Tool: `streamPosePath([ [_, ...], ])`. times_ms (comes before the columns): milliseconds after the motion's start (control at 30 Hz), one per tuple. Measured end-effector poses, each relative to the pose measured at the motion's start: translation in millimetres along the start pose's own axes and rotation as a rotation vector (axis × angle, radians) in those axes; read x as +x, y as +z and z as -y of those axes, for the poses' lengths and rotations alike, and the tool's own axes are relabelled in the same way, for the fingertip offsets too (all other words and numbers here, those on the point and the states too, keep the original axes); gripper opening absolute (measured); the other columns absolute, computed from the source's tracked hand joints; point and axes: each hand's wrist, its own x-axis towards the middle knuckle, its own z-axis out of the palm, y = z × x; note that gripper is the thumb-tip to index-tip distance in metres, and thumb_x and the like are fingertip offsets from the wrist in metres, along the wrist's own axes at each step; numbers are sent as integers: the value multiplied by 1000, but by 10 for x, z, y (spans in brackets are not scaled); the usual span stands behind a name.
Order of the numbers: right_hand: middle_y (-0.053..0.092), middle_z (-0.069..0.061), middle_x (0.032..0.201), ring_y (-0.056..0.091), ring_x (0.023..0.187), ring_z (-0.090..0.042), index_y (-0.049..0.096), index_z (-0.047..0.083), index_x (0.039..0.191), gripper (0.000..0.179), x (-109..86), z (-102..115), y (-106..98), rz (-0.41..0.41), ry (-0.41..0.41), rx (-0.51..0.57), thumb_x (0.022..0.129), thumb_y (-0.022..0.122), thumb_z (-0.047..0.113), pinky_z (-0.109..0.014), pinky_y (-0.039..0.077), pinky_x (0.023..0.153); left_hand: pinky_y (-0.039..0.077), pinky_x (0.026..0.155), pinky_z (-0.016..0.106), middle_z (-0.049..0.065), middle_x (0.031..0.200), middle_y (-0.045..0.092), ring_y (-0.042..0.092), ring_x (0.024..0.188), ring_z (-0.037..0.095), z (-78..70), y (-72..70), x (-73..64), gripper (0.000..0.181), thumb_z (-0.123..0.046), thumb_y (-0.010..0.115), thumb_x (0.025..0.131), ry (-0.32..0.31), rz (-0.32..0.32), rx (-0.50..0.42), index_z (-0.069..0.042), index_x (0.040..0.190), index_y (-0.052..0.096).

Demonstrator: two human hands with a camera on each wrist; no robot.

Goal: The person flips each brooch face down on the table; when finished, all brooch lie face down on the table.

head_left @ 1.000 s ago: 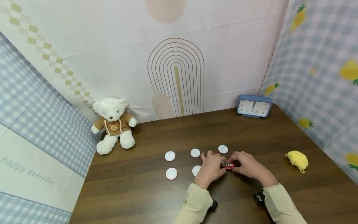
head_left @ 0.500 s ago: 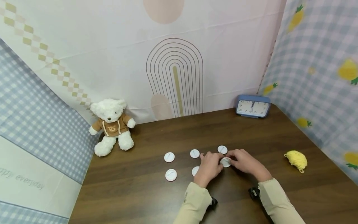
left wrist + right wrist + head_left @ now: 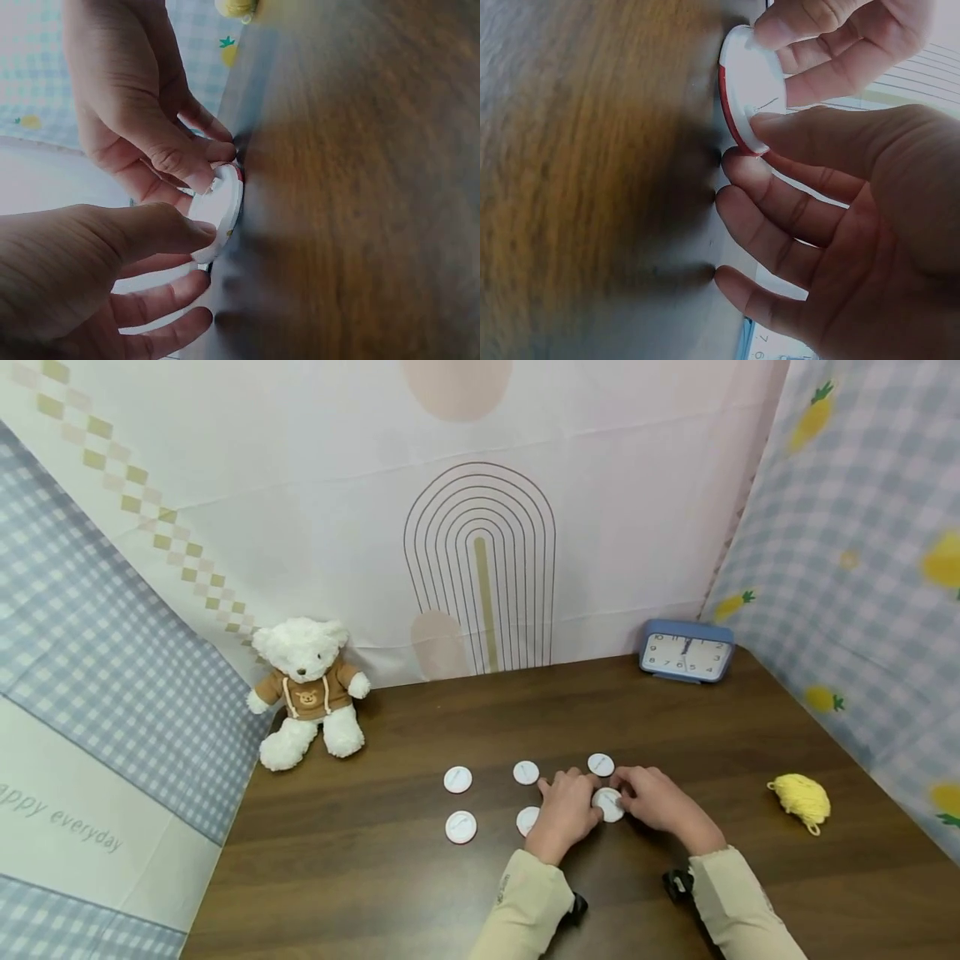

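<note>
A round button badge lies between my two hands, its white back with a pin facing up and a red rim showing in the right wrist view. My left hand pinches its left side, the thumb on the white back. From the right, my right hand pinches the opposite edge with thumb and index finger; its other fingertips are down at the table. The badge's printed face is hidden underneath. Just behind it sits another white-backed badge.
Several more badges, among them one badge at the front left, lie white side up on the brown table. A teddy bear sits back left, a blue clock back right, and yellow yarn at the right.
The badge between my hands has been turned over: its red printed face showed a second ago, and its white back faces up now. Both hands have stayed close around it.
</note>
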Motion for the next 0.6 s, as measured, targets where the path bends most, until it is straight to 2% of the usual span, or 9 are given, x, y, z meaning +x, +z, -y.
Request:
streamPosePath([
  [233, 52, 3, 70, 46, 62, -13, 66, 5, 93, 12, -16, -33, 24, -24, 1, -20, 87, 66, -5, -32, 40, 60, 38, 92, 59, -1, 97, 61, 56, 97, 23, -56, 28, -4, 8, -26, 80, 85, -25, 38, 38, -25, 92, 75],
  [433, 51, 3, 70, 46, 62, -13, 65, 4, 93, 13, -42, -54, 26, -32, 7, -29, 84, 65, -6, -32, 40, 61, 38, 90, 59, -2, 94, 60, 55, 94, 22, -72, 27, -38, 12, -29, 80, 84, 18, 41, 62, -23, 83, 70],
  [600, 51, 4, 70, 46, 61, -12, 65, 4, 94, 11, -30, -32, -10, -55, -12, -45, 85, 67, -2, -32, 40, 60, 38, 95, 62, -5, 90, 57, 54, 89, 19, 3, -26, -57, 9, -29, 77, 87, 63, 44, 31, -23, 89, 72],
])
